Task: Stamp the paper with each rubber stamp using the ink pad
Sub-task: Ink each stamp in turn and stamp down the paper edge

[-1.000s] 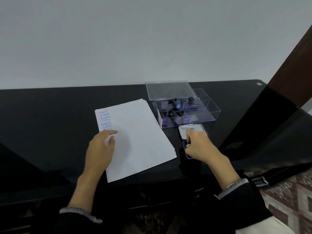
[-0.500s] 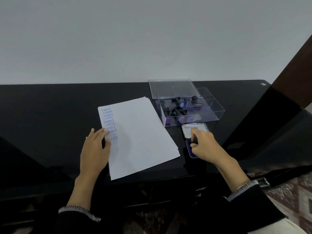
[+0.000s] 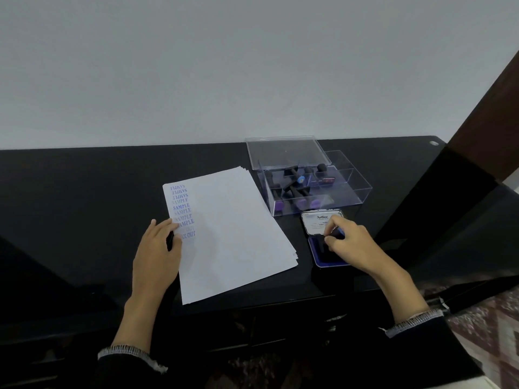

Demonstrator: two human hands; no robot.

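Barely shifted, right hand (image 3: 349, 242) pinches a half-hidden rubber stamp (image 3: 335, 235) on the ink pad (image 3: 320, 255); left hand (image 3: 157, 248) flat on paper (image 3: 233, 234); clear box (image 3: 314, 189) holds stamps.

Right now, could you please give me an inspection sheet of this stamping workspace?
Surface: glossy black desk, against a pale wall.
Job's things: paper stack with a column of blue SAMPLE prints down its left edge; open ink pad, lid raised; stamp on the pad; more stamps in the clear divided box.
Clutter: clear box lid behind the box.
Hands: left hand rests flat on the paper's left edge, a dark object under its fingers; right hand pinches the stamp on the pad.
Cables: nothing seen.
Surroundings: brown panel at right; patterned floor lower right.
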